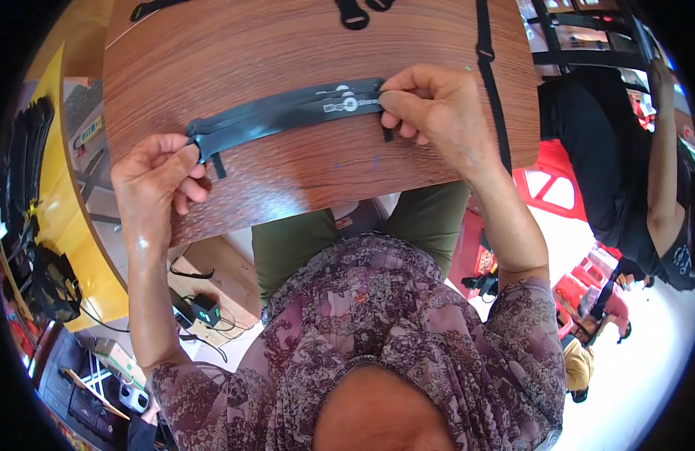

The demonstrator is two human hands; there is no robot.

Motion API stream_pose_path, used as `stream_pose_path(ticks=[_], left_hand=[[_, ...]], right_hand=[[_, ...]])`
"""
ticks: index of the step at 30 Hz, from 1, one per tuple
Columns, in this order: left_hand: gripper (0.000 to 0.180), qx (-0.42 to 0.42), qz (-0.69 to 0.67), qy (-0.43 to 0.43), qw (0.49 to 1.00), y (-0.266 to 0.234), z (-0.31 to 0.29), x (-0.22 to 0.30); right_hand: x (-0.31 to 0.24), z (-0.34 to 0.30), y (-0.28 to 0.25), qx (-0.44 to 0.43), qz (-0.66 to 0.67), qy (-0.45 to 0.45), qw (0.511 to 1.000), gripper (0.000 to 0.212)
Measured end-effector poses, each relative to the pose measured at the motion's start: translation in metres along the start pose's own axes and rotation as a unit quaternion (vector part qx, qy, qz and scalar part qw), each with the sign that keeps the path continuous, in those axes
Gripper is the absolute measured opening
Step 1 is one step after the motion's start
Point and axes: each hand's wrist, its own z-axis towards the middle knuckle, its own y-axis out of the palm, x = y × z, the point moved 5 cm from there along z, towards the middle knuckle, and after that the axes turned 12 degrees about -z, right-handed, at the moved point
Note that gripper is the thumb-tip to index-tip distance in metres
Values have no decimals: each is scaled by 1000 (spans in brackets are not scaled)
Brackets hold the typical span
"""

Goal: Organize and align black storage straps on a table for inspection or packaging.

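Observation:
Stretched level between my two hands over the brown wooden table is a small bundle of flat black straps, with white printing near its right end. My left hand pinches the left end between thumb and fingers. At the right end, the thumb and forefinger of my right hand are closed on the straps. The bundle looks fanned slightly, its edges showing one above the other. A short dark tab hangs below each end, beside my fingers.
The wood-grain table bears a long black strap at right and looped strap ends at its far edge. Left is a yellow panel with dark straps. A cardboard box stands below. A person in black is at right.

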Motion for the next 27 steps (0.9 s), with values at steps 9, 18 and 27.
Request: stream_pose_path(ticks=[9, 18, 27], left_hand=[[11, 32, 11, -8, 999, -1, -3, 2], [11, 13, -10, -23, 1000, -3, 0, -1], [9, 9, -7, -27, 1000, -4, 1, 1]], right_hand=[[-5, 0, 4, -21, 9, 9, 1000, 10], [0, -1, 0, -17, -46, 50, 998, 10], [1, 1, -1, -8, -53, 45, 998, 11]])
